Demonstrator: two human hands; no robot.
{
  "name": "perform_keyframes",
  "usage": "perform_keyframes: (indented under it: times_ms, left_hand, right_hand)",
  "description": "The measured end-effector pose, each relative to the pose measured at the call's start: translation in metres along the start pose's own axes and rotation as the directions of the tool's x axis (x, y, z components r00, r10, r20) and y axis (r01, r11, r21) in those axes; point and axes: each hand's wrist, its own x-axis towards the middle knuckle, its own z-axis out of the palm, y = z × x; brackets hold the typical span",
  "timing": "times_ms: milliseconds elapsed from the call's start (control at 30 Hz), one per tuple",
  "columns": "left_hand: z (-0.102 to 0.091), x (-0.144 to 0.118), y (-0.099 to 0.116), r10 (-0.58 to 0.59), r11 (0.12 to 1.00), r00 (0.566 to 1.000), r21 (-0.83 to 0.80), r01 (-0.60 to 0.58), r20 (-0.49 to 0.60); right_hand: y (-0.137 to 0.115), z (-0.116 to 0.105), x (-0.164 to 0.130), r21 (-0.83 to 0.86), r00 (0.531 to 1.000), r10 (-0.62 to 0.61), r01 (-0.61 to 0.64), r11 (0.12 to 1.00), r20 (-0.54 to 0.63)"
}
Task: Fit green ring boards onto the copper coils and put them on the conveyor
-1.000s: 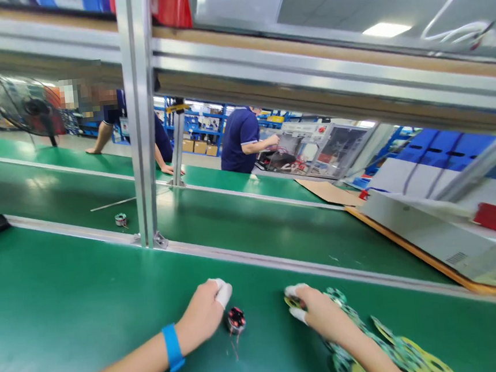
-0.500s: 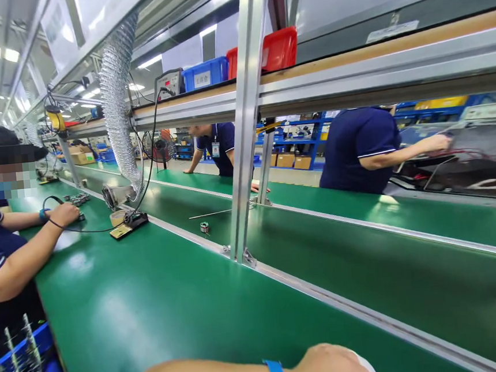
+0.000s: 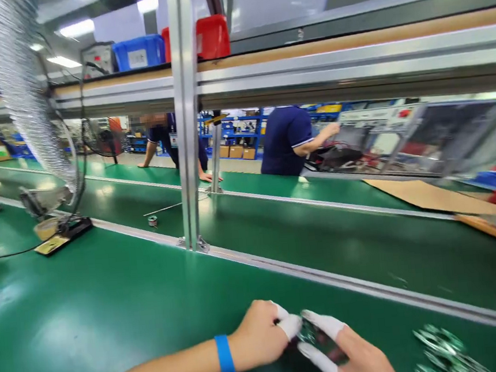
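Left hand [image 3: 261, 341] and right hand [image 3: 354, 362] meeting over green tabletop [image 3: 111, 313], fingertips pinching small blurred part [image 3: 308, 332] together; green discs [image 3: 440, 346] just right.

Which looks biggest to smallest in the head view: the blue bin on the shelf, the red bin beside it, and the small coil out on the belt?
1. blue bin
2. red bin, partly behind the post, so these two are close
3. small coil, clearly the smallest
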Motion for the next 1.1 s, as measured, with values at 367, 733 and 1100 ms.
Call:
perform_keyframes:
  times_ms: [367,733,1100]
  left_hand:
    - [-0.014,-0.003,-0.008,0.081,0.844,0.987,0.517,-0.143,0.141]
    - [-0.007,-0.003,-0.014,0.068,0.716,0.99,0.685,-0.134,0.122]
    - [0.001,-0.006,-0.018,0.143,0.623,0.985,0.765,-0.165,0.095]
  right_hand:
    - [-0.013,-0.018,0.019,0.132,0.953,0.284,-0.297,0.946,0.108]
    - [-0.029,0.002,0.012,0.161,0.952,0.137,-0.186,0.969,0.274]
    - [-0.038,-0.004,0.01,-0.225,0.947,0.036,0.039,0.974,0.32]
